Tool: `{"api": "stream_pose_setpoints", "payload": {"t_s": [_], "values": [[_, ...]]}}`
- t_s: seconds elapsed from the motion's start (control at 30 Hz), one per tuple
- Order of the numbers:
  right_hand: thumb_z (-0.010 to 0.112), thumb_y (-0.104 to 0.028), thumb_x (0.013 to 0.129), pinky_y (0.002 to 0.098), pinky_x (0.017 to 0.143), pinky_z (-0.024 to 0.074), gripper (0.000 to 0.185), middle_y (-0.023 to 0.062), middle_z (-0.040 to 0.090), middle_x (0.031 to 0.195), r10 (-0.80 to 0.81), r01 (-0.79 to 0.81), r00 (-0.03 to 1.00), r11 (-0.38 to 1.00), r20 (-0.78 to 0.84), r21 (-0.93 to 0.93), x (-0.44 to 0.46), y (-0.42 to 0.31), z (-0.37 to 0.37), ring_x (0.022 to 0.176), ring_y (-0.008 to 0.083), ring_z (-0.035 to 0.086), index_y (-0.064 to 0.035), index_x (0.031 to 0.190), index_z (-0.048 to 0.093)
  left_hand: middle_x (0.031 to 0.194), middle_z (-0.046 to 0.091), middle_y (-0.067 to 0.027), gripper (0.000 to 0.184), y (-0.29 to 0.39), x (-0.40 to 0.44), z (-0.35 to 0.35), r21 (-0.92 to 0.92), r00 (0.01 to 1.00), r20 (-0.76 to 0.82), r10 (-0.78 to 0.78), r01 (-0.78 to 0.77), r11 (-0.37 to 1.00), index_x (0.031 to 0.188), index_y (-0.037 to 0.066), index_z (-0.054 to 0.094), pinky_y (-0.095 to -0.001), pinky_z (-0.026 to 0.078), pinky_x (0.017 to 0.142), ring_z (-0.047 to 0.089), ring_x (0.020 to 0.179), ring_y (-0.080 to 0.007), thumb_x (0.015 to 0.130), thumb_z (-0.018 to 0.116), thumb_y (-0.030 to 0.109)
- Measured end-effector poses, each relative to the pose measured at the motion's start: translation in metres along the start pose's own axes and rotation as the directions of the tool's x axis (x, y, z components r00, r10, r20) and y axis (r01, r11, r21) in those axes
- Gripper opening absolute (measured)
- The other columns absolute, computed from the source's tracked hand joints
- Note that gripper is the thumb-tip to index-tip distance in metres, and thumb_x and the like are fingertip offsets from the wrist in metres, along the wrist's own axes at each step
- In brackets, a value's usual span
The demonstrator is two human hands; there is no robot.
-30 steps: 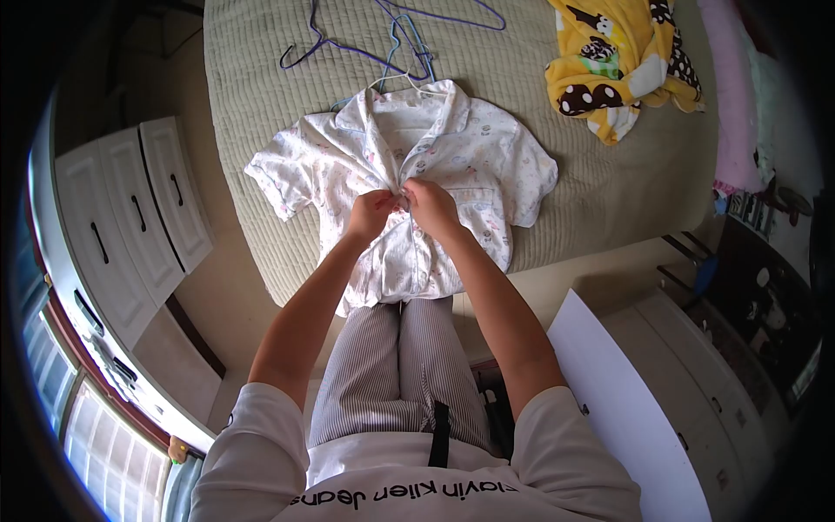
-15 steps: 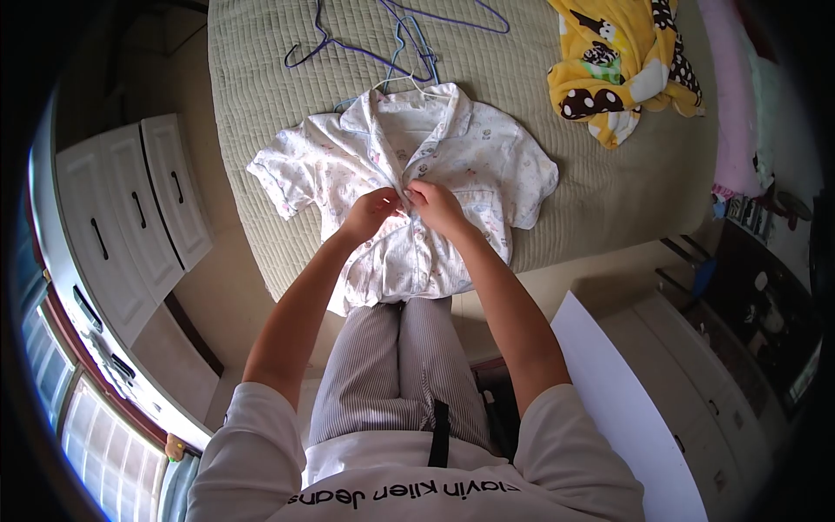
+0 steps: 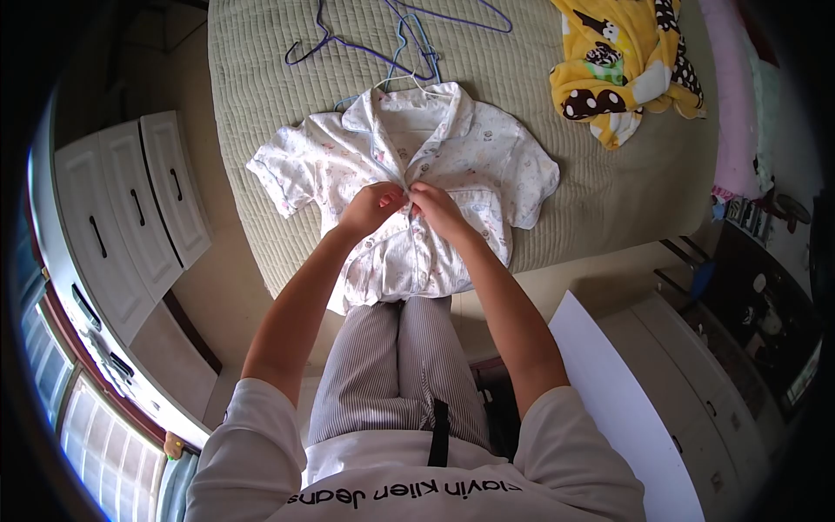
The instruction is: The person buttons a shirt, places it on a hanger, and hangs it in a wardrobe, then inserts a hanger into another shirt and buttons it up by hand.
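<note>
A white short-sleeved pajama shirt [image 3: 487, 165] with a small print and blue piping lies front up on the bed. Its collar points away from me, and a pale hanger [image 3: 416, 80] shows at the neck. At the front opening, just below the collar's V, my left hand [image 3: 374, 207] pinches one edge of the placket. Beside it, fingertips close together, my right hand [image 3: 435, 209] pinches the other edge. The button between the fingers is too small and covered to make out.
Purple hangers [image 3: 348, 43] and a blue hanger [image 3: 432, 56] lie beyond the collar. A yellow patterned blanket [image 3: 622, 70] is bunched at the far right of the quilted bedspread [image 3: 252, 78]. White drawers [image 3: 130, 209] stand at left, and a white panel [image 3: 609, 391] at right.
My left hand has shifted slightly up and to the right along the placket. The right hand stays almost in place, and the shirt lies as before.
</note>
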State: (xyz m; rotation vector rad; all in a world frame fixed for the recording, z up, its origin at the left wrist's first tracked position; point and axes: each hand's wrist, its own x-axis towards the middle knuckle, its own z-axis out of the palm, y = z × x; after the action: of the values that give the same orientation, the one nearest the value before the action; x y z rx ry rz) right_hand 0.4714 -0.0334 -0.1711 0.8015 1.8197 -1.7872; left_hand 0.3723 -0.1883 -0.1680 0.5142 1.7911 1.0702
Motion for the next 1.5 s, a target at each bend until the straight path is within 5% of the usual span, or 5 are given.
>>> {"api": "stream_pose_setpoints", "payload": {"t_s": [0.33,0.63,0.77,1.07,1.5], "values": [[0.050,-0.021,0.095,0.0292,0.048,0.0408,0.031,0.0075,0.055,0.057,-0.065,0.080,0.970,0.995,-0.235,0.053,0.013,0.016,0.018,0.046,0.0125,0.052,0.0016,0.074,0.054,0.077,0.065,-0.0065,0.018,-0.004,0.009,0.000,-0.290,0.984,0.086,-0.157,0.175,0.941,0.090,-0.001,0.065,-0.0275,0.049,0.071,0.061,0.071,-0.0136,0.088,0.060,0.017],[0.048,-0.031,0.094,0.0460,0.067,0.0475,0.028,0.0167,0.066,0.084,-0.092,0.060,0.813,0.995,-0.574,-0.075,0.001,0.035,0.032,0.080,0.0380,0.063,-0.0037,0.090,0.055,0.097,0.064,-0.0071,0.031,-0.014,-0.001,0.028,-0.720,0.904,0.021,-0.426,0.309,0.621,0.114,0.005,0.056,-0.0257,0.046,0.076,0.060,0.086,-0.0143,0.091,0.057,0.025],[0.058,-0.034,0.087,0.0428,0.069,0.0491,0.029,0.0146,0.067,0.086,0.058,-0.206,0.865,0.947,-0.499,-0.248,-0.030,0.055,0.037,0.081,0.0335,0.064,-0.0076,0.098,0.054,0.100,0.062,-0.0048,0.040,-0.062,-0.015,0.048,-0.256,0.954,-0.193,-0.227,0.175,0.951,0.105,0.003,0.055,-0.0303,0.047,0.081,0.057,0.096,-0.0151,0.082,0.069,0.032],[0.063,-0.036,0.085,0.0408,0.065,0.0481,0.031,0.0115,0.066,0.086,-0.001,-0.233,0.866,0.883,-0.499,-0.407,-0.050,0.087,0.068,0.076,0.0309,0.064,-0.0071,0.095,0.056,0.101,0.054,-0.0078,0.042,-0.050,-0.048,0.076,0.589,0.937,-0.251,-0.241,0.346,0.730,0.112,0.014,0.047,-0.0425,0.050,0.079,0.056,0.102,-0.0306,0.077,0.069,0.021],[0.064,-0.026,0.086,0.0297,0.050,0.0435,0.029,0.0072,0.061,0.062,0.124,-0.149,0.946,0.987,-0.301,-0.062,-0.027,0.097,0.044,0.052,0.0142,0.056,0.0019,0.079,0.063,0.075,0.061,-0.0037,0.018,-0.084,-0.120,0.077,-0.564,0.843,0.068,-0.534,0.474,0.677,0.098,0.000,0.062,-0.0252,0.045,0.060,0.056,0.064,-0.0103,0.080,0.063,0.003]]}}
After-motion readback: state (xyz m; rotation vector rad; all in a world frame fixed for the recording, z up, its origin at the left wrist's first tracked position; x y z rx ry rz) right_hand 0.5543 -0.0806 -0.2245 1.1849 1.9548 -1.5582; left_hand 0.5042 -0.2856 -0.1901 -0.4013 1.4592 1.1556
